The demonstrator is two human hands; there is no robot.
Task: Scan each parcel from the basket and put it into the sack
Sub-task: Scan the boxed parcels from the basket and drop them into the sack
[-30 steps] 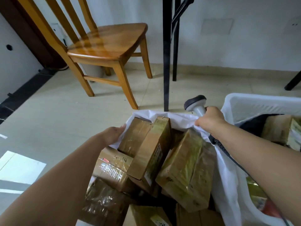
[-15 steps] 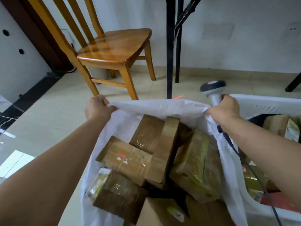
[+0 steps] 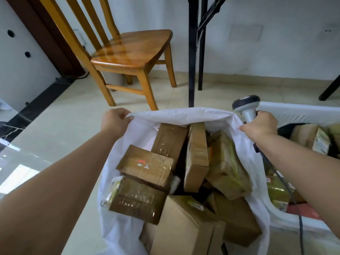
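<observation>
A white sack (image 3: 180, 116) stands open in front of me, filled with several brown taped cardboard parcels (image 3: 147, 167). My left hand (image 3: 116, 120) grips the sack's rim at its left corner. My right hand (image 3: 261, 126) grips a grey handheld scanner (image 3: 246, 105) and also pinches the sack's right rim; the scanner's dark cable (image 3: 287, 188) runs down along my forearm. The white basket (image 3: 298, 114) sits to the right, with more parcels (image 3: 312, 137) inside, partly hidden by my right arm.
A wooden chair (image 3: 132, 50) stands on the tiled floor beyond the sack, to the left. Black table legs (image 3: 191, 52) rise just behind the sack's far rim. A white wall runs across the back, and a dark door frame stands far left.
Both hands took hold of the sack's rim and pulled it up and apart, spreading the mouth wide. The parcels inside shifted and settled lower.
</observation>
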